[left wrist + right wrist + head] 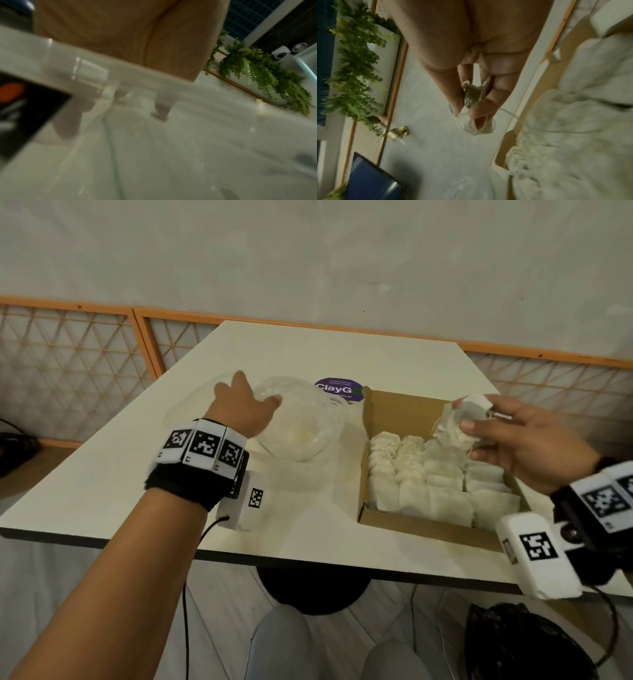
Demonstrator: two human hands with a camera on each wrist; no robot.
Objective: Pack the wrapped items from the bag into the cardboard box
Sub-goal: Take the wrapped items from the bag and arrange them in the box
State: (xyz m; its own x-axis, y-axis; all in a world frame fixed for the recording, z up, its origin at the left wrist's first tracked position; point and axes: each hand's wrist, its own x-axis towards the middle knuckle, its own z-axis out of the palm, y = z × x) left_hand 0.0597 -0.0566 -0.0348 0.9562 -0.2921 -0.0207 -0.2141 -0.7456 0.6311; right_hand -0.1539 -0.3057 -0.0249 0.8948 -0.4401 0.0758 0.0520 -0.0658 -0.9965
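Observation:
A clear plastic bag [301,426] stands open on the table's middle. My left hand [245,405] grips its rim, the fingers curled over the edge; in the left wrist view the fingers [161,108] show dimly through the plastic [188,135]. To the right lies an open cardboard box [397,409] holding several white wrapped items [428,484] in rows. Above the box's far right part, my right hand [486,433] pinches one white wrapped item [459,422] between thumb and fingers. The right wrist view shows the same wrapped item [474,108], a thin string trailing from it.
The cream table [308,354] carries a purple round sticker [337,388] behind the bag. An orange-framed lattice partition [68,364] runs behind the table. A black bag [524,642] lies on the floor at lower right. My knees [284,642] sit under the near edge.

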